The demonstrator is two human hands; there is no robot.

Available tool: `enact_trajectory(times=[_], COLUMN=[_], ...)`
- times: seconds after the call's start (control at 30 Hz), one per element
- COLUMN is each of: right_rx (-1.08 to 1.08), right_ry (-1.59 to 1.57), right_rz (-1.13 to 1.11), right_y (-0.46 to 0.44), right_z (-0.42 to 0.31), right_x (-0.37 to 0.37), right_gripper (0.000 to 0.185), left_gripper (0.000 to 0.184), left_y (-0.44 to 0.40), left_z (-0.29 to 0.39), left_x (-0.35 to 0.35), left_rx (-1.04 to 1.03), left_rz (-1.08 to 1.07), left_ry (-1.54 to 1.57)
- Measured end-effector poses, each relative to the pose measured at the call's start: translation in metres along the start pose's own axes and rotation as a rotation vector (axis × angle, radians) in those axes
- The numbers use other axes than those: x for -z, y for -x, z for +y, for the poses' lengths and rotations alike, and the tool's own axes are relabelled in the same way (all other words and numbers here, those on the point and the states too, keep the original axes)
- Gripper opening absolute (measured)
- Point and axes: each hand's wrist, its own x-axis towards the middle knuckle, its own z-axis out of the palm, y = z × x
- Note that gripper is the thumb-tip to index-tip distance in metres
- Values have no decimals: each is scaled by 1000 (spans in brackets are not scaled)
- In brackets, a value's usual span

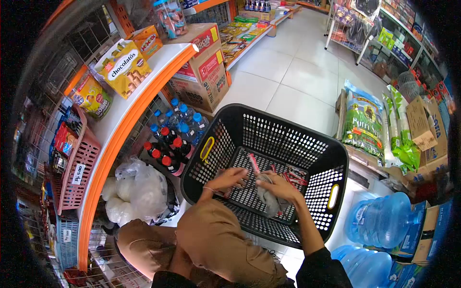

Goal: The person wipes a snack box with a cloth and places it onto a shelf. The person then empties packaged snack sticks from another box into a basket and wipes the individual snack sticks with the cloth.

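Note:
A large black plastic basket (297,129) with perforated walls and yellow-rimmed handle holes stands in front of me. Over its inside, my right hand (281,187) is closed round a crumpled grey cloth (270,201) that hangs below the fingers. A slim red-and-white packet (254,164) sticks up at that hand's fingertips; whether it is pinched there I cannot tell. My left hand (228,180) is just to the left, its fingers stretched out and apart, holding nothing visible. Several small red-and-white packets (295,176) lie on the basket floor.
Left, an orange-edged shelf (120,117) carries snack boxes and a pink basket (79,165). Red- and blue-capped bottles (177,122) and plastic bags (139,189) stand below it. Large blue water jugs (379,220) and a green sack (363,117) are on the right. Tiled floor (307,72) runs ahead.

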Motion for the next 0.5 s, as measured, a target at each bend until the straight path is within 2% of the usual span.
enact_trajectory(times=[0.1,0.13,0.23,0.37,0.5], right_rx=[127,209,309,263,492], right_ry=[-120,-76,214,304,462], right_rz=[-9,37,55,424,427], right_y=[3,3,2,9,-8], right_z=[-11,-13,-19,-45,-15], right_x=[-18,-24,-33,-53,-81], right_gripper=[61,55,53,42,52], left_gripper=[47,44,41,34,33], left_y=[7,2,1,1,12], left_z=[15,10,8,8,3], left_x=[-11,-4,3,-1,2], left_rx=[-26,-37,-145,-73,-133], left_rz=[-94,-70,-83,-62,-282], left_ry=[253,175,134,12,-46])
